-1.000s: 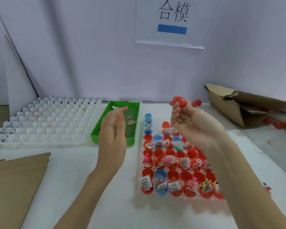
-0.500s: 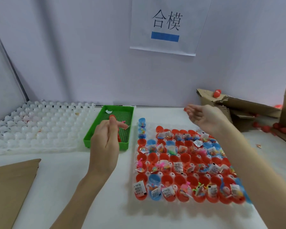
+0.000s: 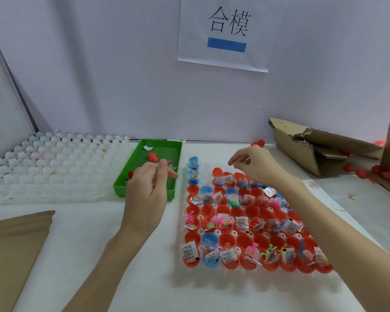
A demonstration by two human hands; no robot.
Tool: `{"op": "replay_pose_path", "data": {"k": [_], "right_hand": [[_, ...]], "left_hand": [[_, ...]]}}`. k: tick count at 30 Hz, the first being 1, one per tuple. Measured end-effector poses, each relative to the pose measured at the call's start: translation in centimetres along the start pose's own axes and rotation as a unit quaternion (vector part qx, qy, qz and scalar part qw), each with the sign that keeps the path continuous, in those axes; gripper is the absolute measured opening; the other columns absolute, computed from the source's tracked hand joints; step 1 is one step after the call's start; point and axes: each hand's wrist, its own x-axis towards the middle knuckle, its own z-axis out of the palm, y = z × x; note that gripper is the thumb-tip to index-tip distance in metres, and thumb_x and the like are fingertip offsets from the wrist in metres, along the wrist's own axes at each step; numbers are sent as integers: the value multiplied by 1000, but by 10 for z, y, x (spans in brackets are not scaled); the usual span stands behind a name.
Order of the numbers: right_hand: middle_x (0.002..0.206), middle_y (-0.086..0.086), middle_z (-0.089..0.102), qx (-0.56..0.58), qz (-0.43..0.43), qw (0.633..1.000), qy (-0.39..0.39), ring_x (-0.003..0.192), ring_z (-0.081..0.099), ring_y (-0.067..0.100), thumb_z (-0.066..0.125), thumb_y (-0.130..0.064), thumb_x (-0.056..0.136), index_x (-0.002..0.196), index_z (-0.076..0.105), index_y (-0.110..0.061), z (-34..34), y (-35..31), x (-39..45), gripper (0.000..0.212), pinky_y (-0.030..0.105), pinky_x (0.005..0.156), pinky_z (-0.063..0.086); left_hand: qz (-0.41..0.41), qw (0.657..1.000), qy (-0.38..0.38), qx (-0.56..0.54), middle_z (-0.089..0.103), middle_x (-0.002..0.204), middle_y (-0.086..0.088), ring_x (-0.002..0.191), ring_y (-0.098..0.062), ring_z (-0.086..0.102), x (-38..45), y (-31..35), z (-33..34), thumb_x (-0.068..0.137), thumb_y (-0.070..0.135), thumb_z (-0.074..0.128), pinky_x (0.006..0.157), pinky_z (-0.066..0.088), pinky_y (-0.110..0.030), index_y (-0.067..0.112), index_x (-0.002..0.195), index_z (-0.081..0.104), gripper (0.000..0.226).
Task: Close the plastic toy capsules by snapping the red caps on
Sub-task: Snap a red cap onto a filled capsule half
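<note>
Filling the lower right of the frame, the clear tray holds rows of open capsule halves stuffed with toys and slips; none I can see wears a cap, so nearly all the work looks left. A closed red capsule lies in the green tray. Above it the left hand hovers, fingers loosely curled, holding nothing I can make out. The right hand hangs over the tray's far rows, fingertips drawn together, empty as far as I can tell.

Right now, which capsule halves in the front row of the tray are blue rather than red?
Only one clearly: the blue capsule half, second from the left in the front row, between red halves and holding a small labelled packet. The row's right end is hidden behind the right forearm.
</note>
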Motion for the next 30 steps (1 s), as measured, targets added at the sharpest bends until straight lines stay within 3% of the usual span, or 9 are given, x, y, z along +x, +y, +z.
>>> {"op": "replay_pose_path", "data": {"k": [4,7,10,13,17,21,24,26,30], "right_hand": [[112,9,75,-78,-24,994,-69,87,65,14,64,-9,98,113,77,-13,1,-5,13,20,19,74,48],[106,7,76,-112,-32,988,-99,80,64,10,71,-14,94,108,78,-11,1,-7,19,16,13,66,45],[101,6,74,-112,-31,990,-85,74,61,8,74,-15,92,105,76,-8,3,-7,20,14,12,62,45],[99,9,74,-105,-34,992,-65,82,68,18,74,-12,92,101,75,-5,-2,-5,21,12,27,76,60],[103,11,73,-93,-17,995,-36,88,70,24,72,-11,94,104,72,-4,-21,-3,22,12,35,84,61],[102,10,74,-71,-14,997,-16,87,70,22,72,-16,94,104,72,-8,-38,-11,16,13,27,75,57],[97,7,75,-49,-24,999,-4,83,69,18,74,-18,93,101,74,-9,-39,-25,6,12,23,72,54],[95,6,75,-34,-33,999,2,81,69,16,75,-18,92,99,74,-10,-35,-34,-2,10,23,73,55],[90,3,76,2,-63,998,-20,82,72,16,77,-19,90,95,76,-12,-24,-55,-16,10,36,84,61]], "left_hand": [[13,1000,-5,18,61,80,19,82,2,55,0,-2,0,110,31,41,75,36,-15,19,83,72,43],[10,1000,-10,18,62,84,18,90,-1,58,0,-2,0,110,31,41,80,39,-18,21,83,72,42],[7,1000,-13,19,62,85,17,94,-2,58,1,-1,0,111,31,42,83,42,-23,21,82,71,42],[10,1000,-18,21,61,84,16,90,-2,57,0,-1,0,111,31,42,81,41,-26,20,82,71,42],[29,999,-14,31,63,89,13,91,-10,60,0,2,-1,108,25,51,80,49,-34,18,85,71,31],[90,995,-33,40,66,95,12,92,-12,64,0,6,-2,99,17,70,81,55,-33,17,97,71,2],[117,986,-117,36,65,107,12,103,-9,63,-7,10,2,94,18,77,87,53,-22,20,111,71,18],[124,981,-144,49,64,113,9,108,-9,61,-12,12,7,94,21,78,92,52,-24,21,118,70,26],[95,984,-148,6,62,125,9,113,-5,62,-13,13,10,91,26,81,93,54,-20,26,136,62,49]]}}
